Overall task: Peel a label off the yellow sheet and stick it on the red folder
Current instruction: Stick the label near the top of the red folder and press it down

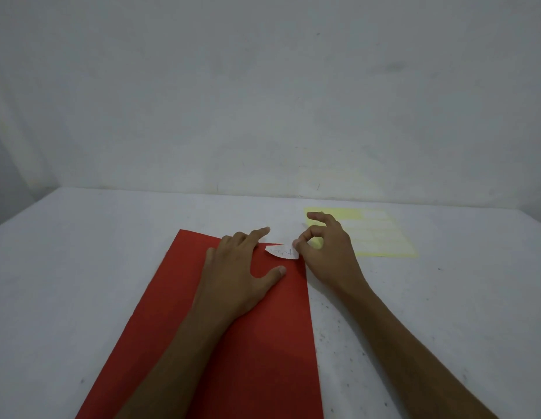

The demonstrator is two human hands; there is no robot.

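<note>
I see the white label point(282, 252), curled, over the far right corner of the red folder point(233, 343). Right hand point(326, 252) pinches its right end between thumb and forefinger. Left hand point(242, 267) lies flat and spread on the folder, grasping nothing. Yellow sheet point(381, 237) sits just right on the bench point(82, 267).

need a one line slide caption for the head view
Left hand steadies the red folder while right hand pinches a curled white label over its far corner.
</note>
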